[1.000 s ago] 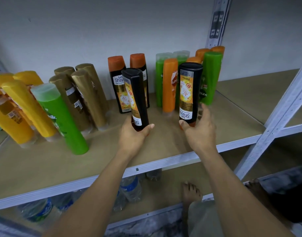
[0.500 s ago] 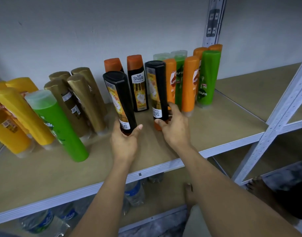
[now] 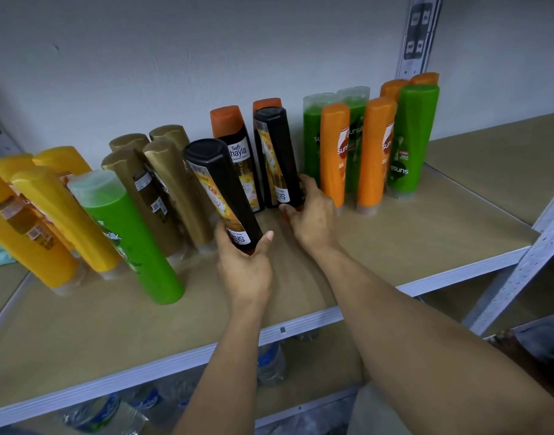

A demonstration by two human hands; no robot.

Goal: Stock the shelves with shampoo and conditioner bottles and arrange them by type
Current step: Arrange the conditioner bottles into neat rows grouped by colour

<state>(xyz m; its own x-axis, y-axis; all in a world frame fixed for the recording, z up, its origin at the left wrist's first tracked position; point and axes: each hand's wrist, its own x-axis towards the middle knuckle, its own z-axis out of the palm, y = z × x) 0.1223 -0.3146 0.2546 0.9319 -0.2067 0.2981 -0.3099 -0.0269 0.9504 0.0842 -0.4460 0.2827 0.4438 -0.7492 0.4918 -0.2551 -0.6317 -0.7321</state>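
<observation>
My left hand (image 3: 246,265) grips the base of a black bottle with a yellow label (image 3: 220,189), tilted left, in front of the gold bottles (image 3: 162,183). My right hand (image 3: 310,215) holds the base of a second black bottle (image 3: 277,155), which stands just in front of two orange-capped black bottles (image 3: 235,142) at the back of the shelf (image 3: 395,246). Both held bottles stand cap-down.
Yellow bottles (image 3: 43,221) and one green bottle (image 3: 128,233) lean at the left. Green and orange bottles (image 3: 373,152) stand at the right by a white upright post (image 3: 417,36). Water bottles (image 3: 269,362) lie on the lower shelf.
Both hands have carried the two black bottles left and back toward the orange-capped pair. The right-hand bottle now sits close in front of them.
</observation>
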